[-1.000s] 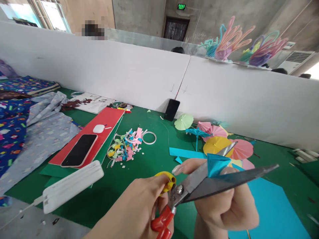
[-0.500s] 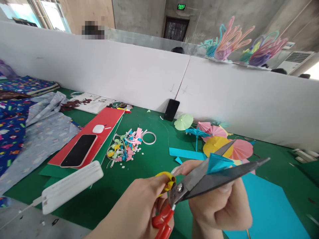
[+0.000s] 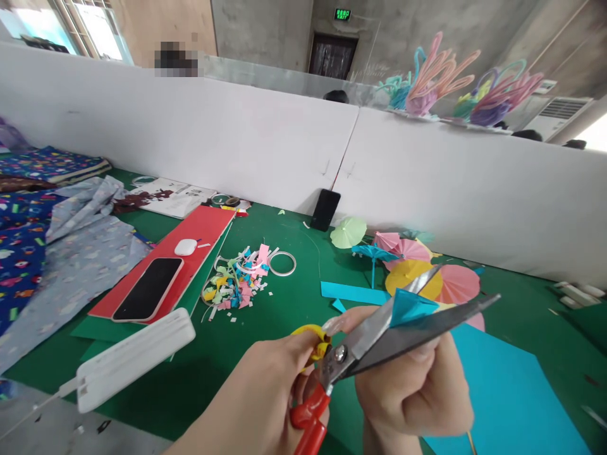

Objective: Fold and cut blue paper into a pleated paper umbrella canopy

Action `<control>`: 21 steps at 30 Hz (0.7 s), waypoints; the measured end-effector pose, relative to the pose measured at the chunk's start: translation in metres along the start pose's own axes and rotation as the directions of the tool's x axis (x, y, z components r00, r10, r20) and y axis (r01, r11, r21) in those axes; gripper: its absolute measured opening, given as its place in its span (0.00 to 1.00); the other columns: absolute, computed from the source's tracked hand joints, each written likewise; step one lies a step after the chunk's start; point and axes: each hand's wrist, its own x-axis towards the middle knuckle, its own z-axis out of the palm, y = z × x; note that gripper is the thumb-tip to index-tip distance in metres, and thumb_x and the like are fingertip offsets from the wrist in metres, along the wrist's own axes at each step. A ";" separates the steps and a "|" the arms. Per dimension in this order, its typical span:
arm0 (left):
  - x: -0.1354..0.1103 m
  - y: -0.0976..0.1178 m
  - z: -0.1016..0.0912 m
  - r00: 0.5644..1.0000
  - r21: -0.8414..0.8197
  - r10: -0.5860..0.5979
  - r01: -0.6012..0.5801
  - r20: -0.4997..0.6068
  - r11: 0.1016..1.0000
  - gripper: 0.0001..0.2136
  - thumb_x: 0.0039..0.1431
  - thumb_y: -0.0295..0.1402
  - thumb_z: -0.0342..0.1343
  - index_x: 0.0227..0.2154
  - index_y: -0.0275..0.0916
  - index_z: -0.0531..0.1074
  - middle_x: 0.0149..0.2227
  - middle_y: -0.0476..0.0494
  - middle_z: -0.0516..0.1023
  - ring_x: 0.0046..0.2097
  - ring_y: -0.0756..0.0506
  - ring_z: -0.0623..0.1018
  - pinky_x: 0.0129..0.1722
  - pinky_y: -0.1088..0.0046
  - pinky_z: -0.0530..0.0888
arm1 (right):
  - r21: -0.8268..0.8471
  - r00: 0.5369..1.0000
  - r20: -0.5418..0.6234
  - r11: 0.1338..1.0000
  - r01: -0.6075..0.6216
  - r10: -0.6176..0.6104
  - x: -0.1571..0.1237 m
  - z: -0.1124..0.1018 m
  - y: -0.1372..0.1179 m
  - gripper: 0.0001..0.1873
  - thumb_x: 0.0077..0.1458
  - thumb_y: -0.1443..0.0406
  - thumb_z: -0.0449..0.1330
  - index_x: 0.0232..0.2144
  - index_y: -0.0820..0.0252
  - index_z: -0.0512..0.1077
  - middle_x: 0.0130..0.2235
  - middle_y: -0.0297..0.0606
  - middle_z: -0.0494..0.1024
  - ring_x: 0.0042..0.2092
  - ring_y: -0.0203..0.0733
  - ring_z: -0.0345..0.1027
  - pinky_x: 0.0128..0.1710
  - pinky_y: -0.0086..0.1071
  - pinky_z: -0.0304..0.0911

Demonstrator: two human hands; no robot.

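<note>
My left hand [image 3: 265, 392] grips scissors [image 3: 374, 335] with a yellow and a red handle, thumb through the yellow loop. The blades are partly apart and straddle a small folded blue paper piece [image 3: 410, 304]. My right hand [image 3: 417, 392] is closed on that blue piece from below, behind the lower blade, with one finger stretched out to the left. Both hands hover over the green table [image 3: 294, 303], just above a large blue paper sheet [image 3: 502, 392].
Several paper umbrellas [image 3: 412, 275] lie beyond the hands. Paper scraps [image 3: 234, 281], a tape ring [image 3: 283, 263], a phone [image 3: 148, 289] and an earbud case [image 3: 185, 247] on a red card [image 3: 203, 224], and a long white box [image 3: 133, 357] lie left. Patterned fabric [image 3: 57, 253] is far left. A white partition [image 3: 237, 139] stands behind.
The scissor blades have narrowed around the folded blue piece. Both hands have drifted slightly left and up together.
</note>
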 end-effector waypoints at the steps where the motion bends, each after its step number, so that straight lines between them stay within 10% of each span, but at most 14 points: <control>1: 0.000 -0.001 0.000 1.000 0.003 0.001 -0.001 -0.005 1.000 0.06 0.56 0.31 0.50 0.30 0.40 0.71 0.23 0.53 0.73 0.25 0.49 0.69 0.25 0.80 0.65 | 0.024 0.997 -0.073 0.999 -0.037 0.038 0.003 0.003 -0.003 0.15 0.67 0.69 0.45 0.34 0.57 0.70 0.23 0.35 0.74 0.20 0.40 0.67 0.15 0.33 0.63; 7: 0.002 -0.003 0.001 1.000 0.025 0.008 -0.008 -0.008 1.000 0.06 0.57 0.31 0.48 0.28 0.41 0.69 0.22 0.54 0.69 0.25 0.50 0.68 0.23 0.80 0.63 | 0.054 0.967 -0.231 0.994 -0.097 0.107 0.014 0.013 -0.015 0.18 0.67 0.67 0.49 0.27 0.56 0.72 0.19 0.32 0.72 0.17 0.37 0.64 0.13 0.32 0.58; 21: 0.005 0.002 0.001 0.983 -0.071 -0.141 0.150 0.117 0.986 0.05 0.54 0.30 0.47 0.25 0.42 0.57 0.23 0.55 0.65 0.30 0.48 0.67 0.29 0.79 0.65 | 0.042 0.974 -0.205 0.995 -0.091 0.098 0.018 0.012 -0.017 0.18 0.68 0.67 0.48 0.27 0.55 0.71 0.19 0.31 0.74 0.16 0.37 0.65 0.14 0.32 0.60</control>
